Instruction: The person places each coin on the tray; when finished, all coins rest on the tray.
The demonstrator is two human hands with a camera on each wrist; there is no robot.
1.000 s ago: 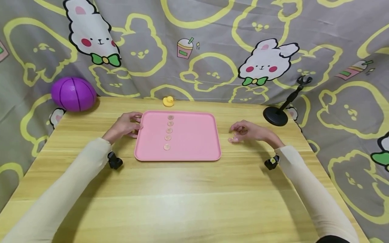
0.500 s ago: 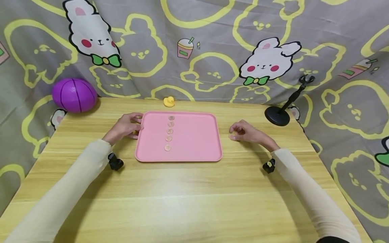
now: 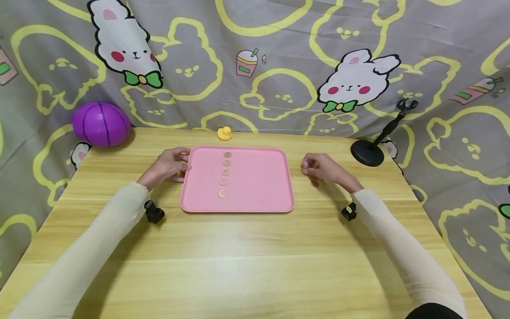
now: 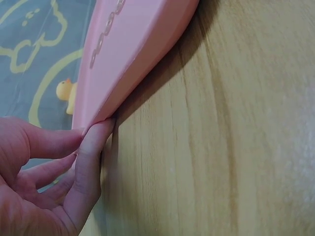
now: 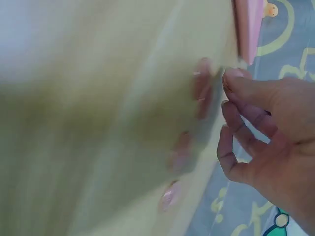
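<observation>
A pink tray (image 3: 259, 179) lies on the wooden table, with several round, coin-like discs (image 3: 224, 181) in a row on its left half. At its left edge is my left hand (image 3: 169, 164); in the left wrist view its thumb and forefinger (image 4: 93, 147) pinch the rim. To the right of the tray, my right hand (image 3: 322, 167) has thumb and forefinger brought together, apparently on a coin, mostly hidden by the fingertips. Its other fingers are bent. Several pinkish coins (image 5: 180, 151) lie loose on the table beside it, blurred in the right wrist view.
A yellow toy duck (image 3: 225, 133) sits behind the tray. At the back left is a purple ball (image 3: 101, 125), and at the back right a black stand (image 3: 367, 153) with a clip. A patterned curtain (image 3: 279, 53) hangs along the table's back and sides.
My right hand has drawn its fingertips together and shifted slightly up from the table's loose coins. The left hand keeps its grip on the tray. The view has drifted slightly.
</observation>
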